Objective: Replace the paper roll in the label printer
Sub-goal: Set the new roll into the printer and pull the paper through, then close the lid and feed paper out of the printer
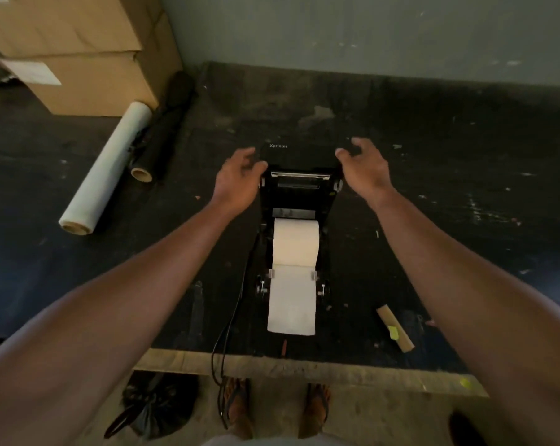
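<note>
Black worktop against a grey wall. Far left, two stacked cartons, the lower bearing a white label. Near them, a clear film roll lies beside a black roll on a cardboard core. Near right edge, a cardboard tube with a yellow sticker. Below the worktop, a black bag on the floor.

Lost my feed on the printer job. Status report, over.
Left hand and right hand open, empty, at the raised lid. Paper roll seated in printer, paper fed out front. Nothing in the way.
</note>
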Action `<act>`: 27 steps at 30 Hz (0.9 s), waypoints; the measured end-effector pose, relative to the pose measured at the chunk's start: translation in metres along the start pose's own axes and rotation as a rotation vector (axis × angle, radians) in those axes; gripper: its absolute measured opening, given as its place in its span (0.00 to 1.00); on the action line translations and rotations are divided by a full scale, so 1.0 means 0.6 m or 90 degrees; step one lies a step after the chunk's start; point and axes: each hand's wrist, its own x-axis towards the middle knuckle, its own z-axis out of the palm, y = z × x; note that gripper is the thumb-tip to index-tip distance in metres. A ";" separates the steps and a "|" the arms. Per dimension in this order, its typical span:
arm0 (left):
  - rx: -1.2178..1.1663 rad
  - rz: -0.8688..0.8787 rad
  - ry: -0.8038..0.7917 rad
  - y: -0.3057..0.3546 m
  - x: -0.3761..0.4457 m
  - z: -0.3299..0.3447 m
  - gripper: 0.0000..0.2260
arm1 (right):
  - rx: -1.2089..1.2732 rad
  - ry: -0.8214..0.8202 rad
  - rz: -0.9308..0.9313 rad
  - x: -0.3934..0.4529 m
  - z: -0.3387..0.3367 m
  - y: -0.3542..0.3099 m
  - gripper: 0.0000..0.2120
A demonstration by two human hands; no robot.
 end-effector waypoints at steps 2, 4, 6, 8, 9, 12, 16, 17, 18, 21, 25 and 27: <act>-0.022 -0.041 -0.058 0.024 0.022 0.007 0.25 | -0.045 -0.051 0.014 0.021 0.008 -0.010 0.27; -0.007 -0.039 -0.078 0.034 0.016 0.008 0.24 | -0.086 -0.075 0.011 0.021 0.012 -0.012 0.24; 0.017 -0.018 -0.062 0.032 -0.009 0.000 0.23 | -0.082 -0.053 -0.014 -0.001 0.010 -0.004 0.20; -0.008 -0.017 -0.056 0.016 -0.042 -0.006 0.23 | -0.052 -0.025 -0.037 -0.043 0.005 0.012 0.15; -0.033 -0.025 -0.056 0.005 -0.061 -0.009 0.24 | -0.027 -0.013 -0.041 -0.070 0.005 0.024 0.12; -0.034 -0.026 -0.056 -0.040 -0.131 -0.013 0.23 | 0.012 -0.002 -0.027 -0.163 0.013 0.071 0.09; -0.014 -0.024 -0.067 -0.101 -0.226 0.004 0.20 | 0.029 -0.013 0.009 -0.267 0.037 0.138 0.20; -0.013 -0.024 -0.064 -0.114 -0.245 0.011 0.20 | 0.039 -0.011 0.019 -0.284 0.045 0.152 0.21; -0.015 -0.027 -0.058 -0.126 -0.262 0.019 0.21 | 0.047 -0.008 0.028 -0.299 0.054 0.165 0.22; -0.064 -0.060 -0.047 -0.153 -0.295 0.040 0.26 | 0.061 0.006 0.048 -0.328 0.077 0.193 0.24; -0.073 -0.085 -0.061 -0.174 -0.304 0.050 0.27 | 0.079 0.022 0.058 -0.340 0.097 0.214 0.25; -0.069 -0.080 -0.067 -0.182 -0.306 0.052 0.28 | 0.081 0.021 0.053 -0.341 0.100 0.220 0.25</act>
